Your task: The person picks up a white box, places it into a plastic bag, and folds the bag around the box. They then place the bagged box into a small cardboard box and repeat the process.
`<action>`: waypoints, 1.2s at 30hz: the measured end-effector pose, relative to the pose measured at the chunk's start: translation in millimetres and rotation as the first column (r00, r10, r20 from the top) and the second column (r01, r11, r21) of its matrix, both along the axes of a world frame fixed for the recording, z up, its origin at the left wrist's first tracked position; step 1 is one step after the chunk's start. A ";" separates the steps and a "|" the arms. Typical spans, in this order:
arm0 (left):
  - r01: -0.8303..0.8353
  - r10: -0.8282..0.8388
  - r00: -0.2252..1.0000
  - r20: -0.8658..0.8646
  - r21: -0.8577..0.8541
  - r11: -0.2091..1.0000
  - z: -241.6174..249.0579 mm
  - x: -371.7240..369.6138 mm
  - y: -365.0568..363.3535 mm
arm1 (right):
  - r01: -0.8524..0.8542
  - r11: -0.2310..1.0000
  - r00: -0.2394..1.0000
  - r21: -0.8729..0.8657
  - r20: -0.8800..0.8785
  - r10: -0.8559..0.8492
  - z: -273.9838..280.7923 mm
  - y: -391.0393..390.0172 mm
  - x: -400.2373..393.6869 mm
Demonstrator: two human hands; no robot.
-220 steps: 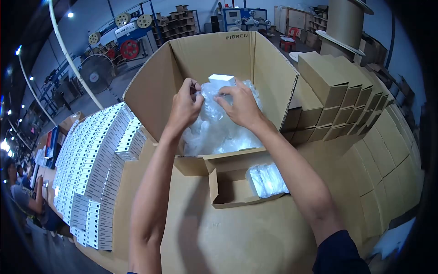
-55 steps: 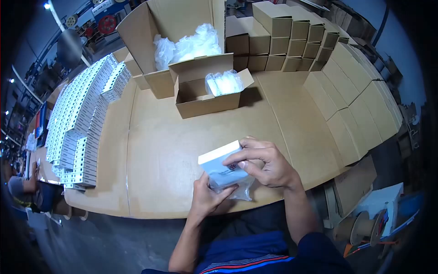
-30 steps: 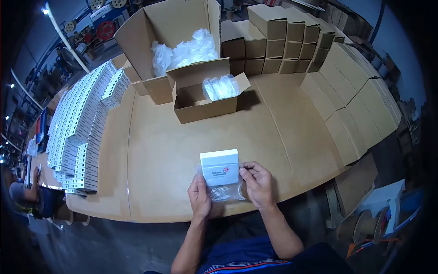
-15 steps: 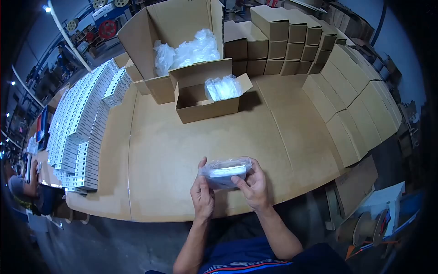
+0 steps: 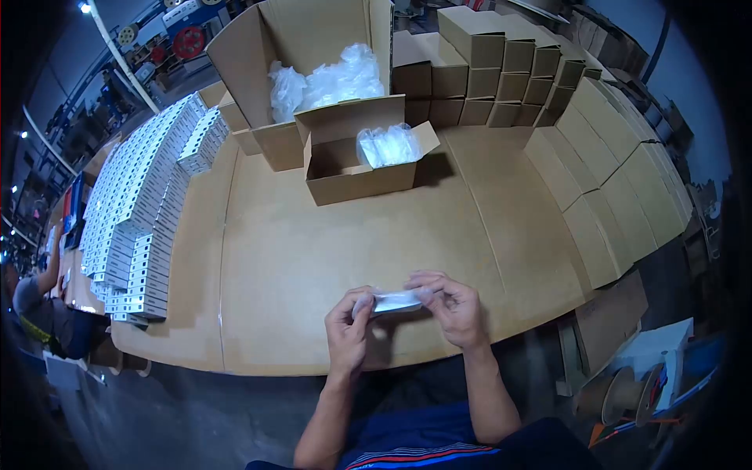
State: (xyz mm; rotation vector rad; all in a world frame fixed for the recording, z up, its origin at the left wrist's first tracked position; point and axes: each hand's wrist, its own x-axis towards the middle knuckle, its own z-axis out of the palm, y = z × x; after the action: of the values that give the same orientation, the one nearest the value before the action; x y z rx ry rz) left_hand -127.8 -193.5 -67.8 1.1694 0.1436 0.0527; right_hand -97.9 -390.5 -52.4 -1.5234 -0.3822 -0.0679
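Small white box [image 5: 394, 301] in clear plastic bag — flat, edge-on, above table's near edge

We cannot read the bagged white box [image 5: 395, 301], seen edge-on between our fingertips; the large carton's [image 5: 313, 31] top is cut off by the picture's edge.

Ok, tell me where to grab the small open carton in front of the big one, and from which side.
Take the small open carton by its two short end walls, coming down from above. Its flaps are folded out and the top is open, so the ends are exposed. The bagged packets fill its right part, and the big carton stands close behind it, so avoid reaching from the back.
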 end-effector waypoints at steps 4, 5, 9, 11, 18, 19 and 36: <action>-0.064 0.064 0.997 -0.039 0.001 0.998 6.8 4.0 3.2 | 0.169 0.949 0.982 0.265 -0.124 -0.140 4.4 -1.4 -3.1; -0.060 0.062 0.997 -0.042 0.047 0.997 3.3 6.2 5.5 | 0.094 0.964 0.995 0.248 -0.051 -0.084 7.3 0.2 -3.8; -0.049 0.050 0.998 -0.033 0.028 0.998 6.3 5.5 1.1 | -0.017 0.995 0.997 -0.100 0.071 0.024 9.9 6.1 -3.2; -0.059 0.061 0.997 -0.056 0.027 0.998 11.2 3.9 -0.6 | -0.056 0.975 0.998 -0.216 0.025 0.063 10.1 3.9 -0.6; -0.086 0.075 0.993 -0.089 -0.135 0.987 7.9 6.1 7.5 | -0.007 0.963 0.998 -0.270 0.062 0.025 15.6 2.7 3.1; -0.068 0.058 0.995 -0.086 -0.117 0.991 4.1 6.5 10.5 | -0.004 0.958 0.998 -0.287 0.059 0.021 16.6 2.0 3.1; -0.311 -0.329 0.801 0.500 0.817 0.486 31.4 17.6 20.2 | 0.144 0.861 0.906 -0.487 0.415 0.083 34.6 -2.4 14.2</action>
State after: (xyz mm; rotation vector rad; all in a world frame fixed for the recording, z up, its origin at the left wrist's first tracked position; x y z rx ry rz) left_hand -110.2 -173.3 -36.4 2.1575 -0.5636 0.5632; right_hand -83.7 -393.0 -17.8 -2.0470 -0.7708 -0.3544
